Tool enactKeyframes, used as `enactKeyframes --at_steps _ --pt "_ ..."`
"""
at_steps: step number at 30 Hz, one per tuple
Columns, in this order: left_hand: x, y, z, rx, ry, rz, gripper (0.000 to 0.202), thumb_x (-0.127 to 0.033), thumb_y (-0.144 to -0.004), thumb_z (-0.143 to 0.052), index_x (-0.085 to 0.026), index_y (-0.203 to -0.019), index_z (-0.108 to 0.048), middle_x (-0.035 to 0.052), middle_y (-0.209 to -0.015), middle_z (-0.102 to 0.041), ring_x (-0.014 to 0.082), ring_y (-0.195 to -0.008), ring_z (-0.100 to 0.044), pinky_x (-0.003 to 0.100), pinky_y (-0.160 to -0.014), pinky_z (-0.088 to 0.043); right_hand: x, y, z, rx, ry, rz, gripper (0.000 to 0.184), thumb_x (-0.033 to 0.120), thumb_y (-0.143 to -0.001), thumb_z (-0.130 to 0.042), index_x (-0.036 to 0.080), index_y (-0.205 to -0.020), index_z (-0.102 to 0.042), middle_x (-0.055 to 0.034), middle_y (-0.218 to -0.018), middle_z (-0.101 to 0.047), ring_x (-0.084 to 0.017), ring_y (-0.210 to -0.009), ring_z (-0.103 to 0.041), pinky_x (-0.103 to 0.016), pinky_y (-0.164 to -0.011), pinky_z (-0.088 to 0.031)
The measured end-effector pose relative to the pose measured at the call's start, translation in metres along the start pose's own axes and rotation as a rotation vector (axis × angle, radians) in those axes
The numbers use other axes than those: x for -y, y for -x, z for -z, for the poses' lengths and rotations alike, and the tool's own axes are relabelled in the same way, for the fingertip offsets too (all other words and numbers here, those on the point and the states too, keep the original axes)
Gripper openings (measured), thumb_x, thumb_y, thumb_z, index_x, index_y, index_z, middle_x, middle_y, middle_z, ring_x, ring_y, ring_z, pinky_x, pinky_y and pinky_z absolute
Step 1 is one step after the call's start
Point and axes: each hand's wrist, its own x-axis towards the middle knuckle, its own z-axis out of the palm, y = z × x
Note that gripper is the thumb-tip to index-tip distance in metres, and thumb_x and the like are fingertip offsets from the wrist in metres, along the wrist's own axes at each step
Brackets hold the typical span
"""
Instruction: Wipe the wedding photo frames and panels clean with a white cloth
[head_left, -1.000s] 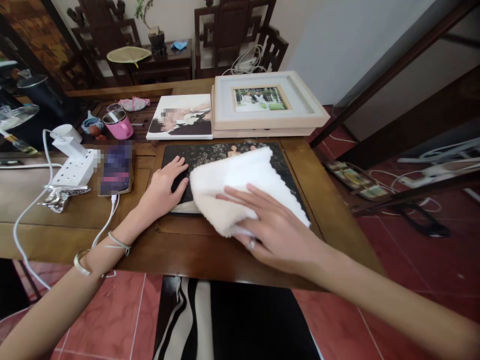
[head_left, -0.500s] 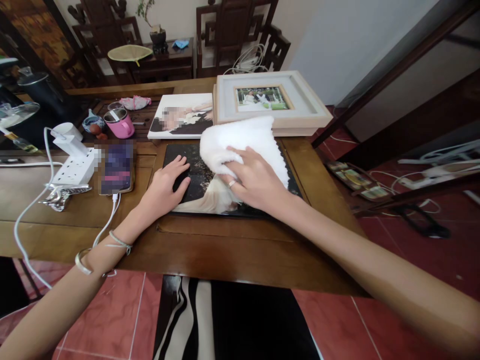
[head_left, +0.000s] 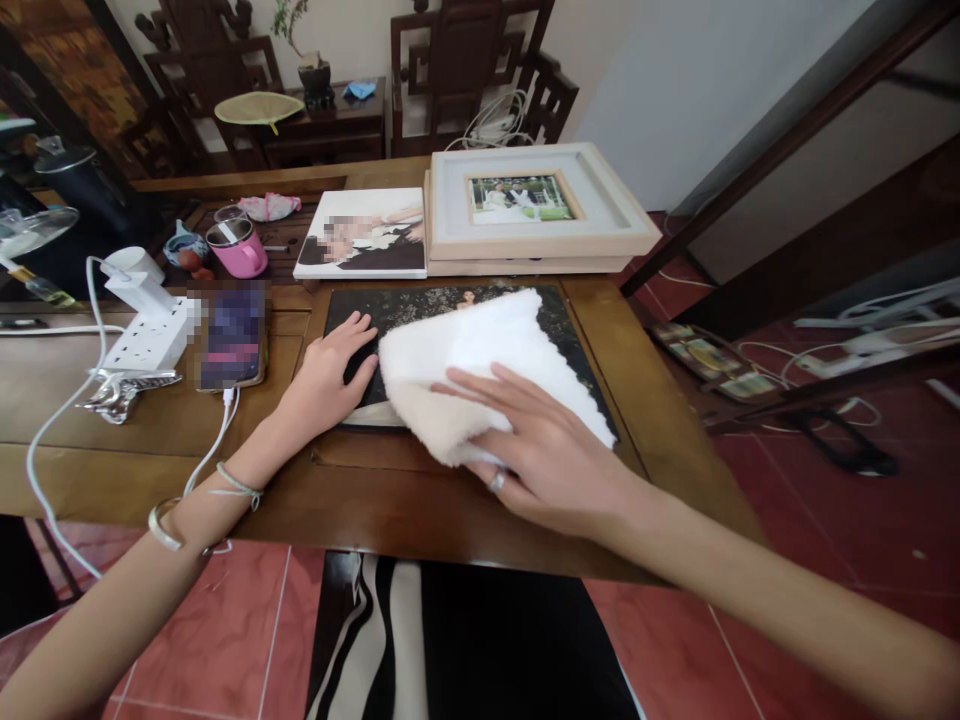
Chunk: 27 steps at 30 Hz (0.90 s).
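Observation:
A dark photo panel [head_left: 352, 330] lies flat on the wooden table, and a fluffy white cloth [head_left: 450, 370] covers most of it. My right hand [head_left: 540, 450], with a ring on one finger, grips the folded cloth near the panel's front edge. Its fingertips press on the cloth, and the thumb side is partly tucked under the fold. My left hand [head_left: 334, 370] rests with fingers spread on the panel's left edge, holding nothing. Part of the picture shows above the cloth and a pale strip below it; the rest is hidden.
Behind the panel lie a white photo board [head_left: 364, 235] and a stack of pale wooden picture frames [head_left: 615, 235]. To the left are a phone [head_left: 234, 340] on a cable, a white power strip [head_left: 157, 330] and a pink mug [head_left: 241, 255]. The table's front edge runs close to me.
My right hand has drawn the cloth toward me and slightly right, uncovering the panel's upper part and covering its lower part. My left hand has stayed in place.

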Motion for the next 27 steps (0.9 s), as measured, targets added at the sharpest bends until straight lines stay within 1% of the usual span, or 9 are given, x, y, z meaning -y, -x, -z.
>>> enactKeyframes --at_steps 4,8,11,13,17,19,21,24,27 --pt "-0.004 0.012 -0.004 -0.017 0.007 -0.019 0.038 -0.028 -0.091 -0.049 -0.012 -0.123 -0.062 0.0171 -0.138 -0.056 0.0281 -0.135 -0.046 0.052 -0.111 -0.038 -0.024 -0.009 -0.011 -0.049 0.050 -0.064 0.023 0.015 -0.085 -0.052 0.019 -0.096 -0.071 -0.0135 -0.134 -0.060 -0.030 -0.130 -0.049 -0.058 -0.108 -0.038" --pt "-0.005 0.022 -0.010 -0.026 0.022 -0.020 0.039 -0.029 -0.091 -0.049 -0.012 -0.123 -0.062 0.0166 -0.138 -0.057 0.0289 -0.135 -0.047 0.053 -0.112 -0.038 -0.045 -0.024 -0.023 -0.060 0.090 -0.208 0.027 0.020 -0.089 -0.051 0.017 -0.108 -0.070 -0.0159 -0.130 -0.062 -0.031 -0.130 -0.049 -0.057 -0.108 -0.037" --pt "-0.008 0.023 -0.013 -0.028 0.034 -0.021 0.039 -0.030 -0.091 -0.050 -0.012 -0.123 -0.063 0.0162 -0.137 -0.057 0.0289 -0.135 -0.047 0.052 -0.112 -0.037 -0.050 -0.035 -0.031 -0.072 0.118 -0.297 0.029 0.021 -0.090 -0.051 0.016 -0.113 -0.068 -0.0162 -0.131 -0.062 -0.033 -0.131 -0.048 -0.058 -0.108 -0.036" --pt "-0.010 0.021 -0.014 -0.036 0.058 -0.009 0.039 -0.031 -0.092 -0.048 -0.012 -0.124 -0.062 0.0151 -0.137 -0.058 0.0280 -0.134 -0.048 0.050 -0.112 -0.038 -0.048 -0.039 -0.034 -0.077 0.132 -0.305 0.029 0.020 -0.089 -0.052 0.015 -0.112 -0.069 -0.0168 -0.131 -0.061 -0.034 -0.131 -0.047 -0.060 -0.109 -0.034" --pt "-0.013 0.013 -0.011 -0.148 0.183 0.056 0.044 -0.038 -0.099 -0.037 -0.015 -0.129 -0.059 0.0108 -0.137 -0.059 0.0253 -0.132 -0.051 0.045 -0.113 -0.037 -0.030 -0.035 -0.033 -0.033 0.049 -0.158 0.027 0.015 -0.085 -0.055 0.016 -0.105 -0.072 -0.0156 -0.137 -0.057 -0.035 -0.135 -0.043 -0.061 -0.111 -0.030" --pt "-0.012 0.009 -0.009 -0.230 0.239 0.097 0.048 -0.042 -0.101 -0.031 -0.015 -0.129 -0.059 0.0095 -0.137 -0.059 0.0242 -0.131 -0.052 0.043 -0.114 -0.037 -0.019 -0.029 -0.028 0.015 -0.028 -0.044 0.026 0.014 -0.083 -0.056 0.019 -0.101 -0.073 -0.0149 -0.139 -0.055 -0.034 -0.137 -0.039 -0.061 -0.112 -0.028" --pt "-0.011 0.005 -0.005 -0.277 0.258 0.124 0.051 -0.044 -0.101 -0.028 -0.015 -0.128 -0.060 0.0091 -0.136 -0.061 0.0232 -0.129 -0.053 0.042 -0.113 -0.038 -0.009 -0.023 -0.019 0.073 -0.087 0.054 0.023 0.015 -0.082 -0.057 0.020 -0.097 -0.074 -0.0135 -0.141 -0.054 -0.032 -0.138 -0.038 -0.060 -0.112 -0.027" --pt "-0.009 0.000 0.001 -0.266 0.243 0.121 0.050 -0.044 -0.101 -0.029 -0.015 -0.127 -0.061 0.0087 -0.134 -0.062 0.0221 -0.128 -0.054 0.039 -0.113 -0.039 0.001 -0.015 -0.001 0.120 -0.128 0.121 0.024 0.014 -0.082 -0.056 0.020 -0.099 -0.072 -0.0106 -0.140 -0.055 -0.029 -0.137 -0.040 -0.057 -0.113 -0.030" --pt "-0.008 0.000 0.009 -0.232 0.222 0.091 0.049 -0.041 -0.101 -0.029 -0.014 -0.123 -0.064 0.0095 -0.136 -0.060 0.0220 -0.129 -0.054 0.039 -0.112 -0.039 0.003 -0.006 0.014 0.085 -0.128 0.104 0.023 0.012 -0.082 -0.053 0.019 -0.097 -0.071 -0.0127 -0.135 -0.059 -0.027 -0.133 -0.046 -0.054 -0.112 -0.035"
